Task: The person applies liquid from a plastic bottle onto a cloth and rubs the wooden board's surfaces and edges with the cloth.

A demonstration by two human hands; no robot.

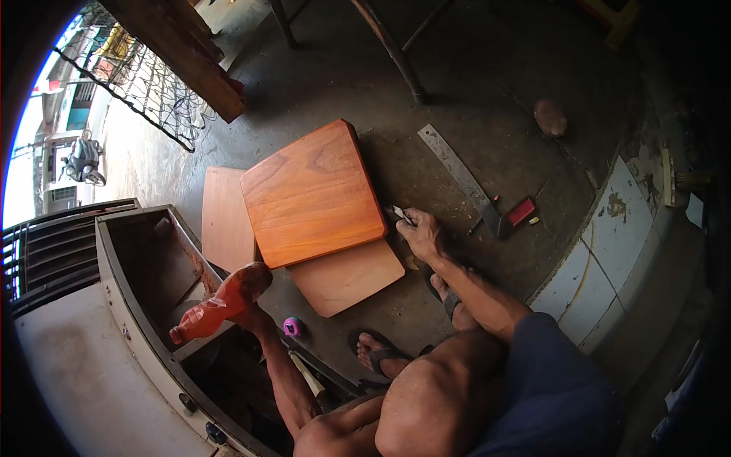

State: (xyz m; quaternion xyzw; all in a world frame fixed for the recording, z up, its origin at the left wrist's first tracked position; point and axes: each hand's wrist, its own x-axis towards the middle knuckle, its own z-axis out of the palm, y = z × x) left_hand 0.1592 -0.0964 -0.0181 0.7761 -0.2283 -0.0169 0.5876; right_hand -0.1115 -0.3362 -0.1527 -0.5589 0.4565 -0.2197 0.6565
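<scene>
My left hand [248, 314] is wrapped round an orange-red plastic bottle [207, 317], tilted with its neck end down to the left. Beyond it lies a glossy orange-brown wooden board [312, 198] with rounded corners. Two paler thin boards, one at the left [223, 217] and one toward me [349, 279], stick out from under it. At the glossy board's right edge, my right hand [423, 233] pinches a small pale piece [402, 215]; its kind is unclear. Whether that piece touches the board I cannot tell.
On the floor right of the boards lie a metal try square [461, 167] and a small red box [521, 212]. A pink tape measure [292, 327] sits near my sandalled feet. An open-topped cabinet [152, 282] stands left, white tiles [586, 266] right, wooden post [179, 53] above.
</scene>
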